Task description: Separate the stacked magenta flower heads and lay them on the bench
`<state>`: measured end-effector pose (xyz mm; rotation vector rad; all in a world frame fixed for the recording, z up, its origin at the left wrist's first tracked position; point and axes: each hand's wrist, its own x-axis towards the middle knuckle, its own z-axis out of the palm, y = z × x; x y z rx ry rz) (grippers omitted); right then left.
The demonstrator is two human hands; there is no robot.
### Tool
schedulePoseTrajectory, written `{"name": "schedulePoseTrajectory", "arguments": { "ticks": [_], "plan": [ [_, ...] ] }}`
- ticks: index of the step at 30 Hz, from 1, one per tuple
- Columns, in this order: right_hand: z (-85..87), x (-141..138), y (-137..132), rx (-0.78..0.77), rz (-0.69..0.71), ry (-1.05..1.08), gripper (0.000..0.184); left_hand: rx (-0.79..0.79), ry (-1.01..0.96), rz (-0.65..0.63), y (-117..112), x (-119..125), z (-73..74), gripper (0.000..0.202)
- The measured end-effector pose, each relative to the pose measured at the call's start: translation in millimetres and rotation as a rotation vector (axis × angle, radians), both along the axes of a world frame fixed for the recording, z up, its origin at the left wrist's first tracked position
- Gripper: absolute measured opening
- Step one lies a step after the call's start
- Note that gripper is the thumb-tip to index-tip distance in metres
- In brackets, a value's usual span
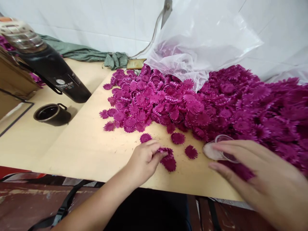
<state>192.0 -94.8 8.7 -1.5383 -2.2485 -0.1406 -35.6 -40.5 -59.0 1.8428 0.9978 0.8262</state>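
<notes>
My left hand (146, 157) is closed in a pinch on magenta artificial flower petals (169, 163), a few toothed layers that hang just over the table's near side. To the right, my right hand (262, 176) has its thumb and fingers apart, somewhat blurred. Its fingertips are over a small clear round dish (225, 138) and a whitish pad or lump (211, 151); whether they touch is unclear. Between the hands lie single magenta petal discs, one (191, 152) near the dish and another (178, 138) behind it. One more disc (145, 138) sits just beyond my left hand.
A large heap of magenta petal discs (240, 106) covers the back and right of the table (79, 150). A translucent plastic bag (192, 61) rests against the tiled wall. At left are a tilted black flask (60, 73), a dark cup (54, 117) and a cardboard box (14, 77).
</notes>
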Motion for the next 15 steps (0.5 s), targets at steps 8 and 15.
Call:
{"name": "schedulePoseTrajectory", "arguments": {
  "ticks": [8,15],
  "plan": [
    [-45.6,-79,31,-0.373,0.043,0.711,0.032,-0.372,-0.18,0.106,9,4,3.4,0.039],
    [-46.4,-88,43,-0.41,0.043,0.956,0.009,-0.504,-0.283,0.089,10,3,-2.7,0.042]
  ]
}}
